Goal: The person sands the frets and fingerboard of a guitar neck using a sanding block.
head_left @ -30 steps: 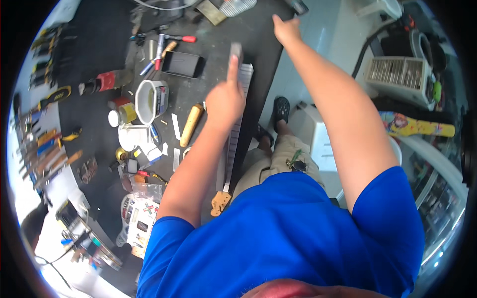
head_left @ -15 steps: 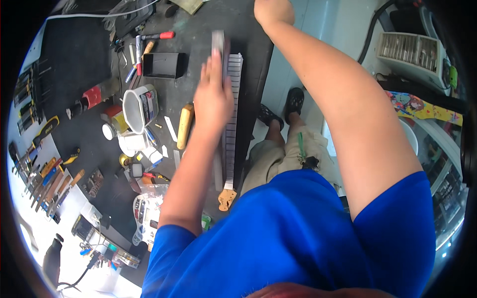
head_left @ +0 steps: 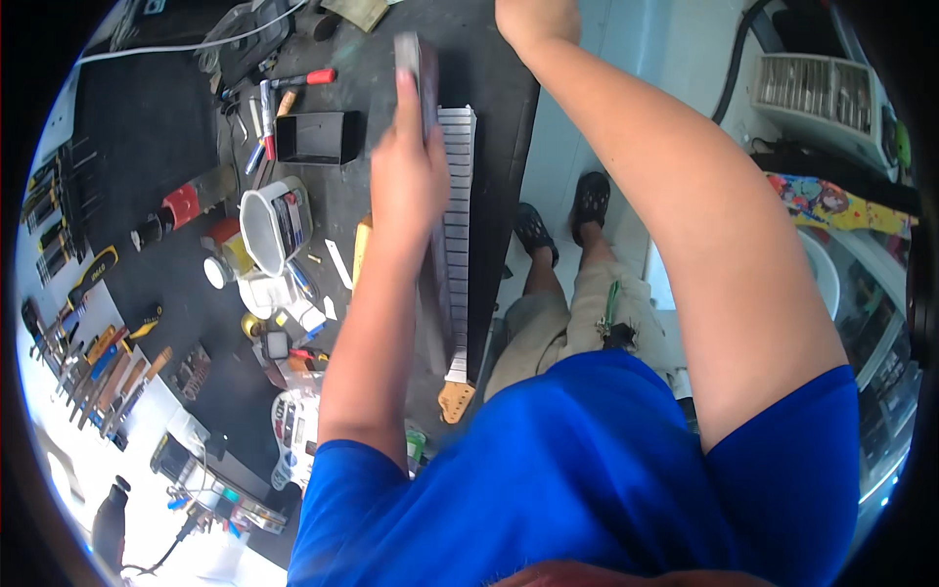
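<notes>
My left hand (head_left: pixel 406 191) is closed on a long grey straight bar (head_left: pixel 430 284), with its fingers along the bar's upper side. Close beside the bar's right side lies a guitar neck (head_left: pixel 459 235) with many metal frets across its board. The pale wooden headstock (head_left: pixel 456 401) points toward my body. From this view I cannot tell whether the bar touches the neck. My right hand (head_left: pixel 540 22) is at the top edge, beyond the bench; its fingers are out of the picture.
On the dark bench (head_left: pixel 381 73) stand a black open box (head_left: pixel 318 137) and a white tub (head_left: pixel 274 230). A yellow handle (head_left: pixel 362 249) lies partly behind my left forearm. Markers and small tools lie left; a rack of hand tools (head_left: pixel 108 367) is farther left. The bench edge runs right of the neck.
My left hand and the bar have shifted slightly left, uncovering more of the fretboard. My right arm has barely moved.
</notes>
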Demonstrator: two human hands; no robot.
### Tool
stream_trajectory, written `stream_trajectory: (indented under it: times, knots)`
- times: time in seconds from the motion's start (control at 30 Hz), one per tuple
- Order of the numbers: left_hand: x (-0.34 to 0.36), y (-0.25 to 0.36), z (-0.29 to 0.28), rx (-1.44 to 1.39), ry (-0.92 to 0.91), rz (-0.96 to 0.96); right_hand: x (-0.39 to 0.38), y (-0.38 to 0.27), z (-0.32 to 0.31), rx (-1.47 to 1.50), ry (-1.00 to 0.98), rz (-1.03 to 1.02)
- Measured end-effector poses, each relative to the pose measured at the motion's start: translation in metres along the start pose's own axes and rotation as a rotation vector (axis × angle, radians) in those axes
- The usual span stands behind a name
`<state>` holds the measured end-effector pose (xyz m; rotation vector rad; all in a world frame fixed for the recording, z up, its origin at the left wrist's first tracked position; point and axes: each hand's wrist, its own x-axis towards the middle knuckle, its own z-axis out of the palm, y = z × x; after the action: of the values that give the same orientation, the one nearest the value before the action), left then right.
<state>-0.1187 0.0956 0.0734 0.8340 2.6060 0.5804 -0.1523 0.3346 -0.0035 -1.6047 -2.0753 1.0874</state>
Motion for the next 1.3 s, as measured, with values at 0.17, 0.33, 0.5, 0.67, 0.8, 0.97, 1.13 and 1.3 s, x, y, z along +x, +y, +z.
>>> stream_trajectory:
  times: [0.17,0.33,0.5,0.67,0.8,0.97,1.13,1.3]
  knots:
    - [-0.059,-0.016,0.006,-0.049,-0.037,0.037,-0.002,0.004,-0.006,0.049,-0.003,0.021]
    - [-0.124,-0.036,0.014,-0.003,-0.017,0.097,0.001,0.01,-0.002,-0.019,0.061,-0.003]
    - [0.014,-0.001,-0.005,0.03,0.008,0.015,-0.011,0.0,-0.001,0.015,-0.017,0.022]
    - [-0.127,-0.04,0.018,0.033,0.036,0.206,0.001,-0.001,-0.012,0.005,-0.028,0.059]
    - [-0.097,-0.03,0.013,-0.027,0.01,0.115,-0.002,0.001,-0.012,0.009,0.025,0.054]
    - [0.001,0.005,0.002,0.02,0.008,0.017,-0.011,0.033,-0.002,0.141,0.053,-0.228]
    - [-0.14,-0.042,0.017,-0.026,-0.038,0.121,-0.094,0.125,-0.06,0.06,-0.286,-1.116]
    - [-0.028,-0.008,0.012,-0.002,0.045,0.078,-0.132,0.129,-0.057,-0.087,-0.415,-0.972]
